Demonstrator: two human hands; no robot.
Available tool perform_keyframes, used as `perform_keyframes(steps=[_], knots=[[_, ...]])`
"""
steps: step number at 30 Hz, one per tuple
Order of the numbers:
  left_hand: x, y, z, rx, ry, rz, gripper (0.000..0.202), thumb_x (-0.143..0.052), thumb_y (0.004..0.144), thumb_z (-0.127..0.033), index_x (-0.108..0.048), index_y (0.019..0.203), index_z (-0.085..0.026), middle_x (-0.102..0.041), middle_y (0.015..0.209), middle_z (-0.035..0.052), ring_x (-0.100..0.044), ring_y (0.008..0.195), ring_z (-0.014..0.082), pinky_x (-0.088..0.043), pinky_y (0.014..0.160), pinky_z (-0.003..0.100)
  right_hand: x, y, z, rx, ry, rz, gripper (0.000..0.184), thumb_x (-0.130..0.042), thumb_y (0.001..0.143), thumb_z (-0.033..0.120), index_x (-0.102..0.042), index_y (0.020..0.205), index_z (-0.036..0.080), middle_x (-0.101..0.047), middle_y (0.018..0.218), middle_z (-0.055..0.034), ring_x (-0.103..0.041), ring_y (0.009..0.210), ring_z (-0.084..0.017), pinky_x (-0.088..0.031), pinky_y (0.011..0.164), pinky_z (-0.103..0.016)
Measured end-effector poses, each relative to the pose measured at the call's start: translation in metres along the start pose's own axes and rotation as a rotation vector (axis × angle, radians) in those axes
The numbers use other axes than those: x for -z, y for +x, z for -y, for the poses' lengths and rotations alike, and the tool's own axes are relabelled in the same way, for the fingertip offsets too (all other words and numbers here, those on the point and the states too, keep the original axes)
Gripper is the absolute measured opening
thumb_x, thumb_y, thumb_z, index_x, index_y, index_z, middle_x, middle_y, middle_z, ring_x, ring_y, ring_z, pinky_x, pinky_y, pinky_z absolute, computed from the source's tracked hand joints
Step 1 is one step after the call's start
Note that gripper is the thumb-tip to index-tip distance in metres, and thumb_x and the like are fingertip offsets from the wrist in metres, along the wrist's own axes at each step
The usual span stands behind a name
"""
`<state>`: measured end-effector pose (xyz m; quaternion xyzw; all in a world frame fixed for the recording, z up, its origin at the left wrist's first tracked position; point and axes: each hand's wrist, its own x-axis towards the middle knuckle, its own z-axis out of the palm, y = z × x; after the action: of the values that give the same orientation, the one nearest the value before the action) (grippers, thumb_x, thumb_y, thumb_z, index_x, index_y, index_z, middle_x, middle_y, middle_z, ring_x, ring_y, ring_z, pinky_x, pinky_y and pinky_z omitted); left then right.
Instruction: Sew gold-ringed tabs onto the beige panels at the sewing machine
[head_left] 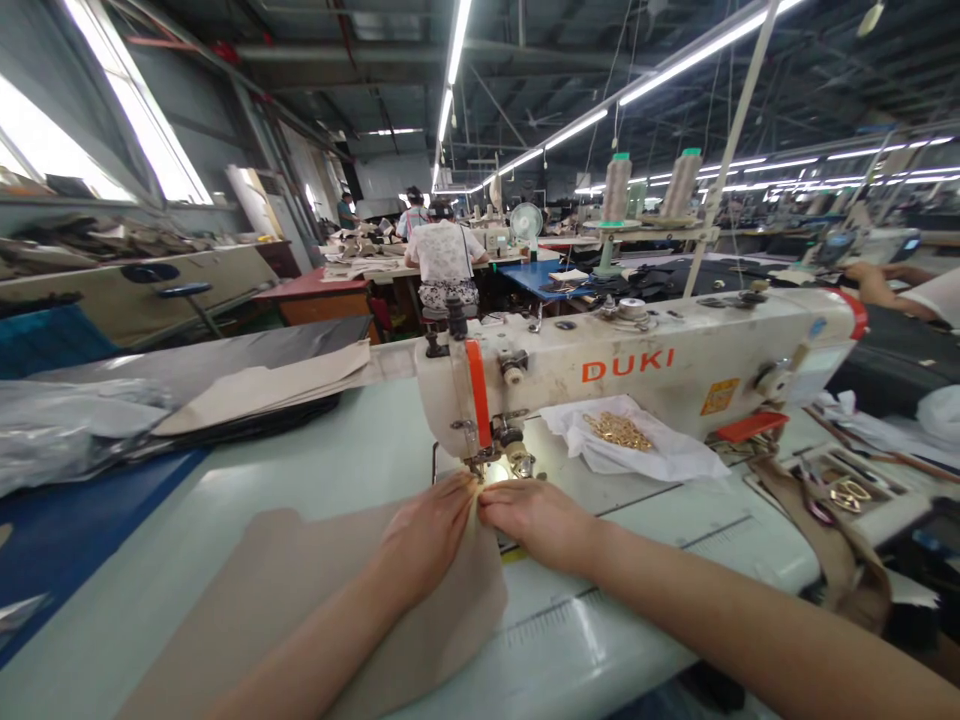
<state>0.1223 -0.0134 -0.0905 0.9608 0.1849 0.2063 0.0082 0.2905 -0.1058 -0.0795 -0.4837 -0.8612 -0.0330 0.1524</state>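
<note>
A large beige fabric panel [315, 590] lies on the pale green sewing table, its upper edge under the needle area of a white sewing machine [551, 365]. My left hand [435, 525] is closed on the panel just left of the needle, fingers bunched together. Close beside it on the right, my right hand [536, 515] pinches the same edge, its fingertips almost meeting those of the left. A small lamp lights the presser foot area. My fingers hide the exact stitching point and much of the gripped edge.
Gold metal rings [619, 430] lie on a white cloth [682, 455] by the machine. Stacked beige panels [277, 385] and clear plastic [82, 420] are at the left. A parts tray [881, 500] and a hanging strap [832, 555] are at the right. Co-workers sit farther off.
</note>
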Motion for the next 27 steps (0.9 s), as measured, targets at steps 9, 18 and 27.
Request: perform_keyframes(steps=[9, 18, 27], knots=[[-0.0033, 0.0029, 0.0040, -0.011, 0.006, -0.018, 0.035, -0.033, 0.091, -0.022, -0.064, 0.107, -0.016, -0.066, 0.113, 0.0084, -0.060, 0.107, 0.0188, -0.047, 0.096, 0.035, -0.0001, 0.0024, -0.0035, -0.010, 0.030, 0.003, 0.013, -0.048, 0.088, 0.011, -0.060, 0.091, 0.013, -0.066, 0.098, -0.0076, -0.058, 0.100, -0.017, -0.041, 0.094, -0.027], [-0.0014, 0.0022, 0.0018, 0.018, -0.004, 0.011, 0.035, -0.034, 0.091, -0.024, -0.062, 0.109, -0.015, -0.064, 0.117, 0.0091, -0.058, 0.109, 0.0197, -0.046, 0.097, 0.036, -0.0008, 0.0015, -0.0021, -0.007, 0.001, 0.002, 0.012, -0.050, 0.089, 0.012, -0.061, 0.094, 0.012, -0.066, 0.102, -0.0081, -0.057, 0.104, -0.017, -0.040, 0.096, -0.026], [-0.0016, 0.0067, -0.0001, 0.035, -0.022, -0.013, 0.033, -0.033, 0.092, -0.024, -0.063, 0.105, -0.017, -0.066, 0.111, 0.0077, -0.060, 0.105, 0.0186, -0.048, 0.095, 0.034, 0.0016, 0.0017, -0.0028, -0.023, 0.026, -0.013, 0.010, -0.053, 0.088, 0.012, -0.061, 0.093, 0.011, -0.066, 0.101, -0.0082, -0.058, 0.103, -0.017, -0.041, 0.096, -0.026]])
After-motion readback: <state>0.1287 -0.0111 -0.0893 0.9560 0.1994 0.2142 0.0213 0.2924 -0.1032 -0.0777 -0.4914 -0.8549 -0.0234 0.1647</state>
